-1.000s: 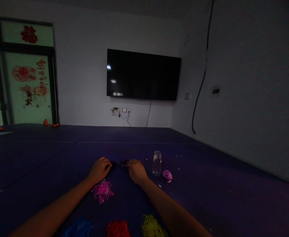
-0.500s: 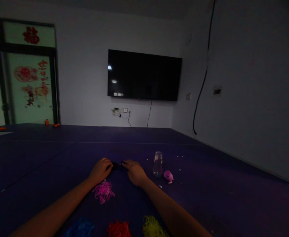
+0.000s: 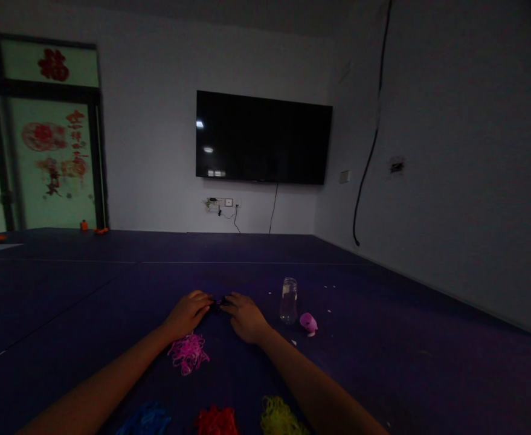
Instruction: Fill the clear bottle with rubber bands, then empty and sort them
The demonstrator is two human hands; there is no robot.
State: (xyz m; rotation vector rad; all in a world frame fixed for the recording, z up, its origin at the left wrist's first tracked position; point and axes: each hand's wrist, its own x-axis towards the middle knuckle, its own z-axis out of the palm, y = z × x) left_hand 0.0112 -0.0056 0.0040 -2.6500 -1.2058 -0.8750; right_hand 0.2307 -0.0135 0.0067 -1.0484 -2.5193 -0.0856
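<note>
Both hands meet over a small dark bundle (image 3: pixel 218 304) on the dark purple table (image 3: pixel 156 284). My left hand (image 3: pixel 189 312) has its fingers closed at the bundle's left side. My right hand (image 3: pixel 245 315) has its fingers pressed together at the right side. The dark thing is partly hidden by the fingers, and its shape is hard to make out. Just below my left hand lies a loose pile of pink bands (image 3: pixel 188 354). Blue bands (image 3: pixel 146 419), red bands (image 3: pixel 217 421) and yellow bands (image 3: pixel 281 417) lie in separate piles at the bottom edge.
A clear bottle (image 3: pixel 289 301) stands right of my right hand, beside a pink cap-like piece (image 3: pixel 309 324). Small white scraps are scattered around them. Orange objects (image 3: pixel 101 231) lie at the far left edge. A television (image 3: pixel 263 138) hangs on the wall.
My left hand has shifted slightly right, closer to my right hand, and its fingers reach further over the dark bundle. The whole view has moved a little.
</note>
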